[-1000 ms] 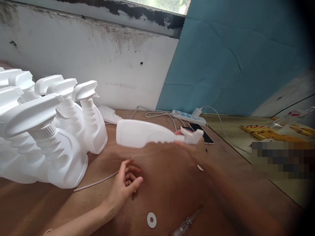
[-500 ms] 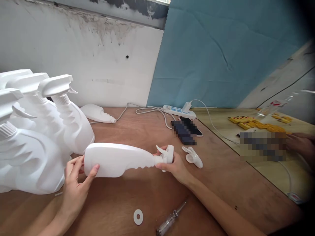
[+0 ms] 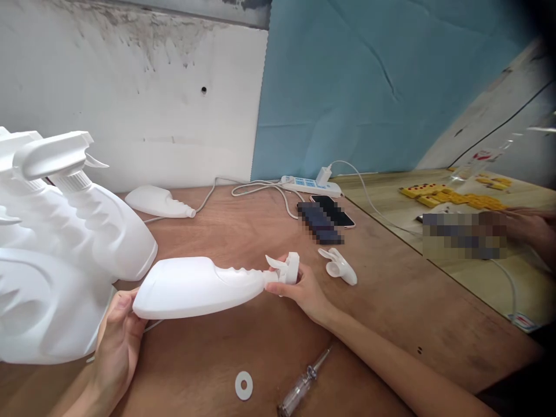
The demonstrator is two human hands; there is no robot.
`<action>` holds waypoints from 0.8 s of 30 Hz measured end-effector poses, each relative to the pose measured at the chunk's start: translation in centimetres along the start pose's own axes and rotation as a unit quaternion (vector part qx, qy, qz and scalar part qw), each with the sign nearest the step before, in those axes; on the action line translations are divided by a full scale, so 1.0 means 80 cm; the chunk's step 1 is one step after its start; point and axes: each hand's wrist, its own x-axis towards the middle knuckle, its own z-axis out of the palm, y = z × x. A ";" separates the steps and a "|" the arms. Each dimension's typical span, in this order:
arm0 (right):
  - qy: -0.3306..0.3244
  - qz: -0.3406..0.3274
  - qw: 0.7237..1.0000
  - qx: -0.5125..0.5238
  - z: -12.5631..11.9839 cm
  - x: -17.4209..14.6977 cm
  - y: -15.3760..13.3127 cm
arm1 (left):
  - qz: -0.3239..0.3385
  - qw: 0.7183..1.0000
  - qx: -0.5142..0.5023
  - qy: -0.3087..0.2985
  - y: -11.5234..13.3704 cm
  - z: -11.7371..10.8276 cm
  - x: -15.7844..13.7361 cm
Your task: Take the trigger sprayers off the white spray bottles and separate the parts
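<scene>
Beside upright spray bottles [image 3: 115, 234] at far left, holding the base end of a sideways white bottle [image 3: 195, 289] above the tabletop [image 3: 191, 365] in the left hand [image 3: 115, 347], with partly hidden fingers closed on it. Right of that, beyond a flat ring [image 3: 249, 387], gripping the same bottle at its trigger head [image 3: 292, 267] with the fingers of the right hand [image 3: 306, 292]. Farther right, on to a clear-handled screwdriver [image 3: 299, 389] and a loose white cover [image 3: 345, 270] just past the hand.

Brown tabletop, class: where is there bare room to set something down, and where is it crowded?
Bare tabletop shows behind the held bottle, between the lying bottle and the blurred dark object; also in front of it, between the left hand and the white ring. Crowded: the left, with standing spray bottles.
</scene>
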 end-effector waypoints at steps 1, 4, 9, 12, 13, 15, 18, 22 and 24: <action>0.004 0.010 1.000 -0.003 0.000 0.000 0.001 | -0.008 1.000 0.013 0.007 0.000 0.000 0.000; 0.036 0.021 0.999 -0.001 -0.003 0.004 0.005 | 0.010 0.997 0.077 0.023 0.001 0.000 0.000; 0.074 0.023 0.997 0.016 -0.009 0.009 0.011 | 0.038 0.989 0.137 0.034 0.001 0.000 -0.001; 0.061 0.033 0.997 0.033 -0.009 0.009 0.013 | 0.020 0.989 0.137 0.043 0.000 0.002 -0.002; 0.055 0.031 0.997 0.038 -0.009 0.009 0.013 | 0.018 0.989 0.138 0.043 0.001 0.003 -0.003; 0.045 0.022 0.998 0.045 -0.008 0.009 0.013 | 0.026 0.987 0.149 0.056 0.002 0.006 -0.005; 0.046 -0.007 0.998 0.047 -0.006 0.008 0.012 | 0.044 0.985 0.149 0.071 0.004 0.009 -0.007; 0.041 -0.073 0.996 0.041 -0.006 0.007 0.010 | 0.028 0.996 0.078 0.011 0.001 0.005 -0.004; 0.026 -0.111 0.993 0.030 -0.008 0.007 0.009 | 0.015 0.999 0.027 -0.026 0.000 0.002 -0.002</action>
